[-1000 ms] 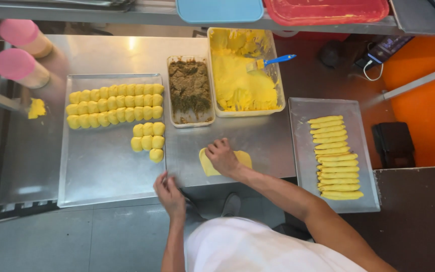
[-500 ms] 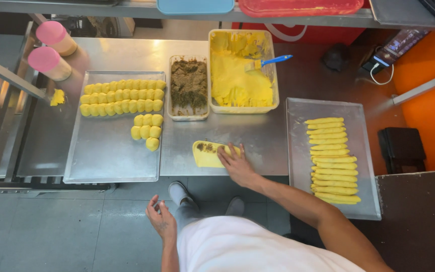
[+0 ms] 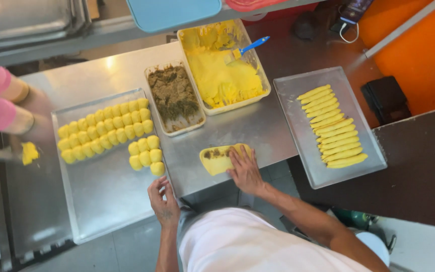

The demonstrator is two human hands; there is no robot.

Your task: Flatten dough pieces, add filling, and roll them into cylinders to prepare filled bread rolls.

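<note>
Steel surface [image 3: 258, 128] carries a flat yellow sheet of dough [image 3: 220, 159] near its front edge, with a dark streak of filling along the sheet's upper side. The right hand [image 3: 245, 171] lies palm down on the right end of that sheet, fingers [image 3: 237, 155] spread and laid flat, pressing on it rather than gripping. The left hand [image 3: 163, 201] rests at the front right corner of a large metal tray [image 3: 101, 201], fingers loosely curled around the tray's edge; whether they actually clamp it I cannot tell.

On that tray sit small yellow dough balls [image 3: 104, 132] in two long slanting rows, with a smaller cluster of them just to the right, near the left hand. Behind the sheet stands a rectangular tub of dark brownish filling [image 3: 173, 98], and touching it on the right a larger tub of yellow dough [image 3: 223, 75] with a blue-handled brush [image 3: 247, 48] leaning in it. To the right, a second metal tray [image 3: 328, 174] holds a row of long yellow rolls [image 3: 333, 127] laid side by side. Two pink-capped bottles [image 3: 1, 103] lie at the far left, and a small scrap of yellow dough [image 3: 29, 152] sits just below them.
</note>
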